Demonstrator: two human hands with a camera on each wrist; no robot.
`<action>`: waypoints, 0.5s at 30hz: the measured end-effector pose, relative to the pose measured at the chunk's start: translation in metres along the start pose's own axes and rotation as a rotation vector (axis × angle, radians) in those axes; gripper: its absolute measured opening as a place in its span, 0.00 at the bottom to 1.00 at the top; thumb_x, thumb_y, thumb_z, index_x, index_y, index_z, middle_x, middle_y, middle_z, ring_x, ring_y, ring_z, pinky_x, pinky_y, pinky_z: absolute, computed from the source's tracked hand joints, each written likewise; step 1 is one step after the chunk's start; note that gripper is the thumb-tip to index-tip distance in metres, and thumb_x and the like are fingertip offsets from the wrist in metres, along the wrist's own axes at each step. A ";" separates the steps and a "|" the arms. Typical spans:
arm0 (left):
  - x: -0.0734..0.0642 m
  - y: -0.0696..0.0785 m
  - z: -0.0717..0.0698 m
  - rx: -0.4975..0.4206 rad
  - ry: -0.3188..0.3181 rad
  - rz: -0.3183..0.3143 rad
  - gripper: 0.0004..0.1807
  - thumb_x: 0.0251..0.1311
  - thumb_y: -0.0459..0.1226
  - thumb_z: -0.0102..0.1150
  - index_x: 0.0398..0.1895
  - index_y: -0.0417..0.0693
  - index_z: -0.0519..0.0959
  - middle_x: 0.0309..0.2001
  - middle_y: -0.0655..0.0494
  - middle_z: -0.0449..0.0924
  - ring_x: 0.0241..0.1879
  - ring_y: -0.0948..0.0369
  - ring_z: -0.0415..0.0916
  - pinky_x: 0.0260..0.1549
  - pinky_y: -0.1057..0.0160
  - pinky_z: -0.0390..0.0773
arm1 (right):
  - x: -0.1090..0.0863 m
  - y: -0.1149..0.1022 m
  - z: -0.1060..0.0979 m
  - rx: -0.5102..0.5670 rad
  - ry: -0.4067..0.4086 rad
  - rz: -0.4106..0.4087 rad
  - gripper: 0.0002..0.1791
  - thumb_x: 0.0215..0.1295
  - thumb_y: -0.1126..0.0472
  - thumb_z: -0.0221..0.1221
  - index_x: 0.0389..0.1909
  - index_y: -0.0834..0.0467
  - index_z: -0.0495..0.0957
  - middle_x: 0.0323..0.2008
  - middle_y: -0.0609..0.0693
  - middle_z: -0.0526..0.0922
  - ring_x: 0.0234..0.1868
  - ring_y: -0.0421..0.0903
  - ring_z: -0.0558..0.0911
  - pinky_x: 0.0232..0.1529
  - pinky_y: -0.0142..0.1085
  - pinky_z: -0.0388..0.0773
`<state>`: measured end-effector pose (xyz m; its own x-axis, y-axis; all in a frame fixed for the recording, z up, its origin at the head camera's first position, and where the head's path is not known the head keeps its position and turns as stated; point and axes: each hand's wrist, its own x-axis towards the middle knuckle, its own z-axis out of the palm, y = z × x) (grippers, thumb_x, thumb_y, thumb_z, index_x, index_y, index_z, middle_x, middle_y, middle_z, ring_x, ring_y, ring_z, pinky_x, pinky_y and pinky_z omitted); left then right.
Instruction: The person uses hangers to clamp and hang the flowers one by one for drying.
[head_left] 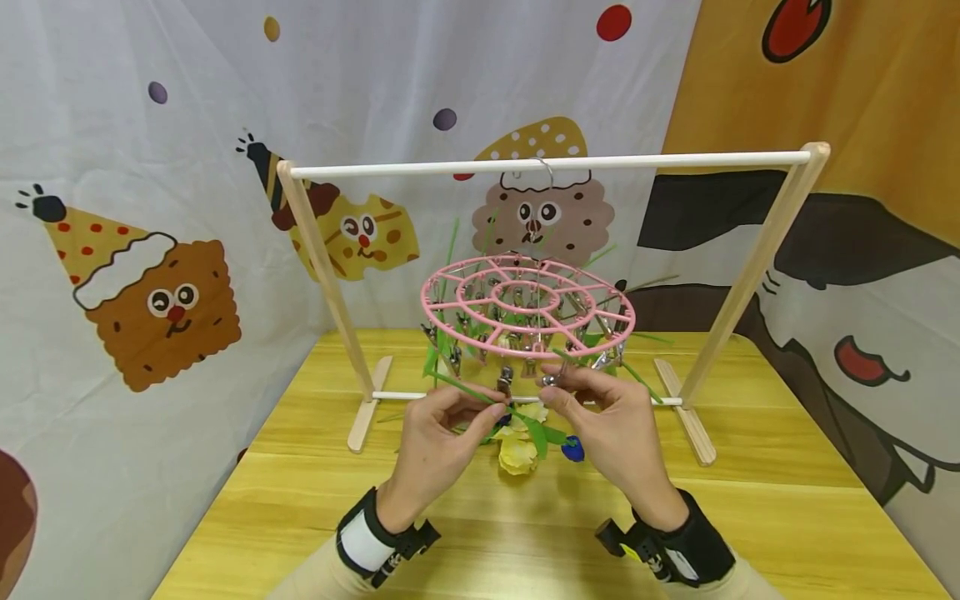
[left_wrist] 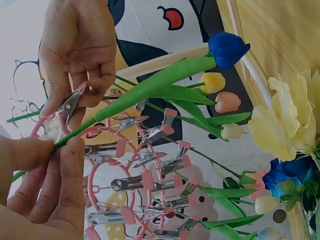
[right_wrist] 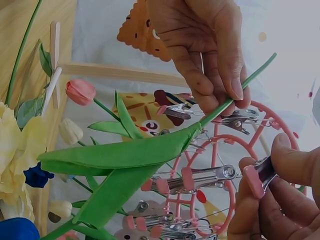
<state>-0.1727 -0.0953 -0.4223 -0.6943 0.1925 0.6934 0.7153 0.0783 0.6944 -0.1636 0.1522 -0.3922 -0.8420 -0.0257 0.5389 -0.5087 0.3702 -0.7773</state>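
Left hand (head_left: 438,446) pinches the green stem of a blue artificial tulip (left_wrist: 227,50) between thumb and fingers, below a round pink clip hanger (head_left: 528,353). The tulip's broad green leaves (right_wrist: 115,155) stretch toward the bloom, which points away from the hand. Just to the right, my right hand (head_left: 618,429) grips a metal clip (right_wrist: 260,175) with pink tips by its handles. In the right wrist view, this clip is apart from the stem.
A rack with a white rail (head_left: 420,168) and wooden posts (head_left: 765,258) holds the hanger by a metal hook. Several clips and other artificial tulips hang from its rings. Yellow flowers (head_left: 517,456) are beneath it over the wooden table (head_left: 787,517). A printed cloth (head_left: 360,75) stands behind.
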 end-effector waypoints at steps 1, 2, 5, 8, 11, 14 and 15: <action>0.000 0.000 0.000 0.002 0.001 -0.004 0.08 0.78 0.28 0.74 0.54 0.45 0.93 0.51 0.45 0.97 0.44 0.45 0.97 0.45 0.59 0.98 | 0.000 0.000 0.000 0.007 -0.006 0.001 0.09 0.76 0.61 0.78 0.54 0.53 0.97 0.51 0.49 0.99 0.42 0.36 0.92 0.52 0.29 0.90; 0.000 0.000 0.000 0.004 0.002 -0.002 0.08 0.78 0.28 0.74 0.54 0.45 0.93 0.51 0.45 0.97 0.44 0.45 0.97 0.45 0.59 0.98 | 0.001 0.000 0.000 0.015 -0.012 0.003 0.11 0.76 0.62 0.78 0.56 0.54 0.97 0.49 0.49 0.99 0.42 0.35 0.93 0.53 0.29 0.91; 0.001 0.000 0.000 0.004 0.004 -0.002 0.08 0.78 0.27 0.74 0.53 0.44 0.92 0.52 0.44 0.97 0.44 0.46 0.97 0.44 0.59 0.98 | 0.001 0.000 -0.001 0.051 -0.029 0.018 0.14 0.76 0.63 0.78 0.59 0.56 0.95 0.45 0.52 0.99 0.43 0.35 0.96 0.53 0.30 0.94; 0.001 -0.001 0.000 0.002 0.008 0.002 0.08 0.77 0.27 0.74 0.54 0.44 0.92 0.51 0.44 0.97 0.44 0.49 0.98 0.44 0.59 0.98 | 0.000 0.000 -0.001 0.064 -0.034 0.049 0.14 0.76 0.62 0.78 0.59 0.55 0.95 0.47 0.52 0.99 0.46 0.35 0.96 0.54 0.30 0.94; 0.000 -0.001 -0.001 -0.001 0.012 -0.003 0.09 0.77 0.27 0.74 0.55 0.45 0.92 0.51 0.45 0.97 0.44 0.55 0.98 0.44 0.60 0.98 | -0.001 0.001 0.000 0.047 -0.027 0.082 0.14 0.76 0.60 0.79 0.59 0.52 0.95 0.52 0.51 0.99 0.48 0.34 0.95 0.57 0.29 0.93; 0.000 -0.001 -0.001 -0.005 0.014 0.001 0.10 0.77 0.27 0.74 0.56 0.44 0.92 0.51 0.43 0.97 0.44 0.57 0.97 0.43 0.60 0.98 | -0.001 0.001 0.001 0.054 -0.024 0.108 0.13 0.77 0.59 0.79 0.58 0.52 0.95 0.54 0.50 0.99 0.49 0.35 0.95 0.57 0.30 0.93; 0.001 -0.001 -0.001 -0.008 0.015 0.001 0.10 0.77 0.27 0.74 0.56 0.44 0.92 0.51 0.43 0.97 0.44 0.56 0.98 0.43 0.60 0.98 | -0.001 0.001 0.001 0.062 -0.023 0.116 0.13 0.77 0.59 0.78 0.58 0.53 0.95 0.53 0.51 0.99 0.48 0.35 0.95 0.56 0.31 0.93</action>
<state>-0.1735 -0.0958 -0.4223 -0.6950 0.1774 0.6967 0.7151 0.0700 0.6955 -0.1634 0.1513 -0.3942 -0.8992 -0.0077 0.4374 -0.4175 0.3138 -0.8528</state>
